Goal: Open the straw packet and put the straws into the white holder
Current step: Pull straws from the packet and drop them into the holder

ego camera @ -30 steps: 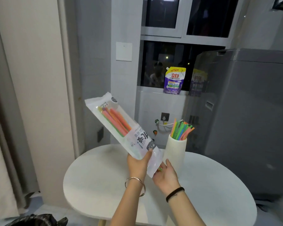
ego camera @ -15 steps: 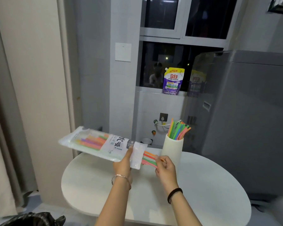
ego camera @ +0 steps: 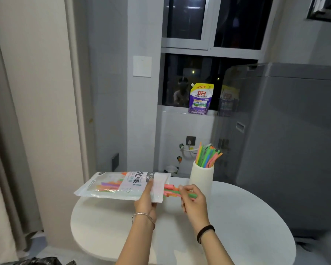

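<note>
The straw packet, clear plastic with a white printed label, lies nearly level above the white round table. My left hand grips it near its open right end. Several coloured straws stick out of that end, and my right hand pinches them. More straws remain inside the packet at its left. The white holder stands on the table just behind my right hand, with several coloured straws upright in it.
A grey washing machine stands close on the right. A purple detergent pouch sits on the window sill behind. A wall and curtain are on the left, and a black bag lies on the floor.
The packet has swung down from a steep tilt to nearly level. My right hand has taken hold of straws at the open end and drawn them partly out to the right.
</note>
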Demonstrator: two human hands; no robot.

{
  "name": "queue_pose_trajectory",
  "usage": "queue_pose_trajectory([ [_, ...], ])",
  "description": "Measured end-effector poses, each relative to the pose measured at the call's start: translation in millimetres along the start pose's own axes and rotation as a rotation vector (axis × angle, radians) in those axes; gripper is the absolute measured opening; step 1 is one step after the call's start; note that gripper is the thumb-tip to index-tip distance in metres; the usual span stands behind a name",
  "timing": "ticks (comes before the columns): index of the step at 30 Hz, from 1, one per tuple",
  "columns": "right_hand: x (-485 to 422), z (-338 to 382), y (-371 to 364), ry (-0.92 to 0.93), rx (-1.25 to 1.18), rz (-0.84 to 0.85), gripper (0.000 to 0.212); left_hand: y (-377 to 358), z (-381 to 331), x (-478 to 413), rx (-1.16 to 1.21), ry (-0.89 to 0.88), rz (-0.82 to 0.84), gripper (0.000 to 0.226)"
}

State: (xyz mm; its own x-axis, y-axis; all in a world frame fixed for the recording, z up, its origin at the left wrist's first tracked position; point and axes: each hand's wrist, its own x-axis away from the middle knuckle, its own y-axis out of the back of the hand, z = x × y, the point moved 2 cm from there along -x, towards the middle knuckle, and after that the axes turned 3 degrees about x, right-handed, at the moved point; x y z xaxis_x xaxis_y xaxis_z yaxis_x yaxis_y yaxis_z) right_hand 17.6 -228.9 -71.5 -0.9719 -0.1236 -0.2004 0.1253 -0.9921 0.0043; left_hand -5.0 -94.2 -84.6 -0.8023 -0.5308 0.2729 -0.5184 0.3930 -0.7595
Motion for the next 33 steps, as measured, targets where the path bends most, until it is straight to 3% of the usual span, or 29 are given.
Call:
queue_pose_trajectory([
  [7,-9.3,2.7,20.3,-0.101,-0.418,-0.144,0.013,0.5,-11.9,-1.7,0.186,0.006,0.022,0.048],
  [9,-7.1,1.0,13.0,-0.112,-0.372,-0.102,0.01,-3.1,-2.8,0.1,0.168,0.049,0.018,0.047],
  [12,-3.0,4.4,3.5,-0.097,-0.18,-0.01,0.023,-9.0,10.1,7.0,0.109,0.12,0.02,0.047],
  [16,-3.4,13.5,10.8,-0.057,-0.102,-0.107,0.031,-9.4,16.8,7.5,0.117,0.139,0.013,0.044],
  [21,-5.8,19.4,26.8,-0.059,-0.239,-0.278,0.038,-7.0,8.9,4.7,0.193,0.097,-0.002,0.048],
  [24,-3.7,20.8,24.3,-0.039,-0.231,-0.189,0.042,-6.7,8.9,3.3,0.169,0.088,-0.01,0.047],
  [28,3.9,18.3,10.4,0.002,-0.076,-0.025,0.021,-13.8,17.7,8.8,0.07,0.092,0.043,0.049],
  [30,2.9,19.5,12.5,-0.022,-0.06,-0.062,0.013,-14.5,20.0,9.1,0.058,0.085,0.04,0.049],
  [33,-3.6,23.7,28.2,-0.042,-0.202,-0.191,0.022,-11.5,11.8,6.4,0.13,0.083,0.031,0.048],
])
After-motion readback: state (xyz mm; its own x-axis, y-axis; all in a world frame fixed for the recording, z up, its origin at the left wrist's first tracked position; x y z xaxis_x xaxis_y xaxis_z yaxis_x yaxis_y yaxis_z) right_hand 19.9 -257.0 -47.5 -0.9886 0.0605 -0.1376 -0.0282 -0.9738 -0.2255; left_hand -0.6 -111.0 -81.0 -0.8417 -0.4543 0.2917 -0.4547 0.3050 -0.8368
